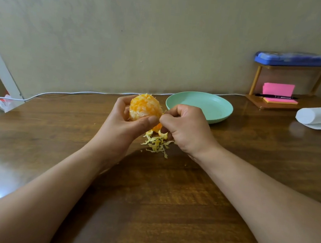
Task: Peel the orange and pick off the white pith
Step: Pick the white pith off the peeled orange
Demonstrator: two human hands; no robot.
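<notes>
1. Orange (pixel 145 107) is held up off the tabletop (pixel 150 196), centre-far, by the left hand (pixel 125 122). Thumb lies across its near side, fingers wrap behind. It's clamped on the fruit, prob. to steady it.
2. Right hand (pixel 185 128) sits just right of the fruit at its edge. Thumb + forefinger look pinched on a pith strand (pixel 163 113), other fingers curled in. The strand is tiny, so that's my read.
3. Scrap pile (pixel 157 144) lies on the tabletop right below both hands, so bits prob. just drop there.
4. Green plate (pixel 226 114) is just beyond the right hand, likely for the cleaned fruit.
5. Both forearms reach in from the near edge, wrists angled inward.
</notes>
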